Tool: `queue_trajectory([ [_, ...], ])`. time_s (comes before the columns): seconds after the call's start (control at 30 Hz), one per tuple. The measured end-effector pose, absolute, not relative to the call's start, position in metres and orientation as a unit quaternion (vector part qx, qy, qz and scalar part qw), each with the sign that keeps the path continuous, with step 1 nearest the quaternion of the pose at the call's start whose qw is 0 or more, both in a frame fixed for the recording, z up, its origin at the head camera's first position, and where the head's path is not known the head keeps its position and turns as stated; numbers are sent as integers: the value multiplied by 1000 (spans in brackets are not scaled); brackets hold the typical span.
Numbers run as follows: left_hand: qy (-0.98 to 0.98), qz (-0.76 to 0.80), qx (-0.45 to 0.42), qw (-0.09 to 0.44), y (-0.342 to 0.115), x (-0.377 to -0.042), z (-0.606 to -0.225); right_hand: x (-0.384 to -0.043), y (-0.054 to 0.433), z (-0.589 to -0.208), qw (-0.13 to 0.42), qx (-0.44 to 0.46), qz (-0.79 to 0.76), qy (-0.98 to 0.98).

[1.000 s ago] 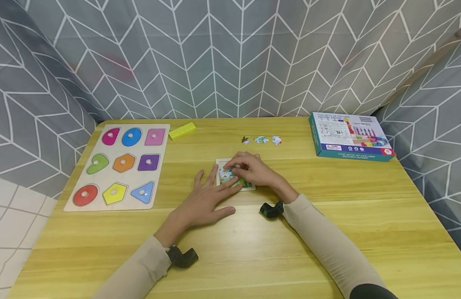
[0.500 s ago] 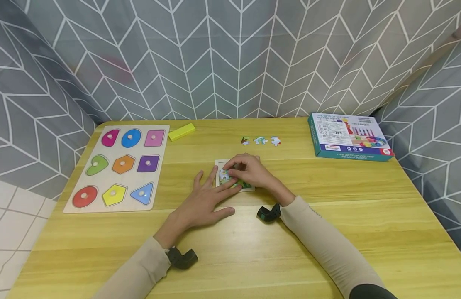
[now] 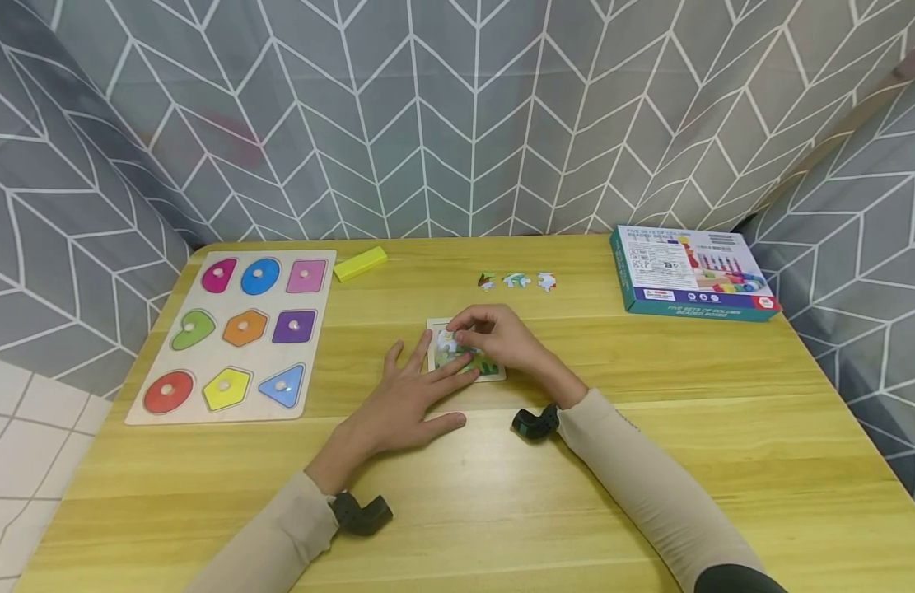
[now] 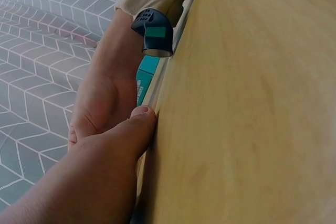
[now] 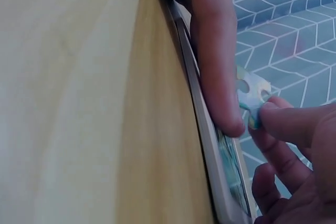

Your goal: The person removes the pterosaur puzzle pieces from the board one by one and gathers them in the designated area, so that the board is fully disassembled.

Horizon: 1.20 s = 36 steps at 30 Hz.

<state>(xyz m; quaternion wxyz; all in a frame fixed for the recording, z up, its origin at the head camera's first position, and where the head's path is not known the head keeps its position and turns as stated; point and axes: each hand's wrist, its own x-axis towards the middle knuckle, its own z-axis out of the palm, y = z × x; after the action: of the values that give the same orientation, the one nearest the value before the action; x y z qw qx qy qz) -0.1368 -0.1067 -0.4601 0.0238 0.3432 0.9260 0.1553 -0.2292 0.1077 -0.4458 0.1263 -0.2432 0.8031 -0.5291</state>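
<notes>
A small jigsaw puzzle in a pale frame (image 3: 492,377) lies mid-table, partly covered by both hands. My left hand (image 3: 405,403) rests on its left and front part with fingers spread and straight. Between thumb and fingertips, my right hand (image 3: 497,336) pinches a light-coloured puzzle piece (image 5: 255,92) over the puzzle. In the right wrist view that piece is tilted up, its notches showing, just above the tray and beside a left finger (image 5: 218,61). The left wrist view has only the left thumb (image 4: 139,124) near the table, with the right hand (image 4: 102,103) behind it.
Three loose puzzle pieces (image 3: 516,281) lie in a row behind the puzzle. A wooden shape board (image 3: 238,346) with knobbed shapes occupies the left side, a yellow block (image 3: 361,263) beside its top corner. At back right lies a teal box (image 3: 694,272). A patterned curtain (image 3: 442,123) hangs behind the table.
My right fingertips have shifted slightly over the puzzle, and the pinched piece has turned or lifted a little. My left hand stays in place. The loose pieces have not moved.
</notes>
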Motion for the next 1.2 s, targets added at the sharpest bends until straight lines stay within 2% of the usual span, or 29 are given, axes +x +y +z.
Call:
queue_trajectory([
  [0.5,933,186,307,0,-112,-139,-460,-248,139,-441,54,-157,-562,810],
  [0.93,933,216,287,-35,-127,-147,-462,-257,152,-449,32,-152,-534,831],
  [1.2,935,233,264,-43,-127,-149,-463,-260,152,-458,-16,-173,-486,857],
])
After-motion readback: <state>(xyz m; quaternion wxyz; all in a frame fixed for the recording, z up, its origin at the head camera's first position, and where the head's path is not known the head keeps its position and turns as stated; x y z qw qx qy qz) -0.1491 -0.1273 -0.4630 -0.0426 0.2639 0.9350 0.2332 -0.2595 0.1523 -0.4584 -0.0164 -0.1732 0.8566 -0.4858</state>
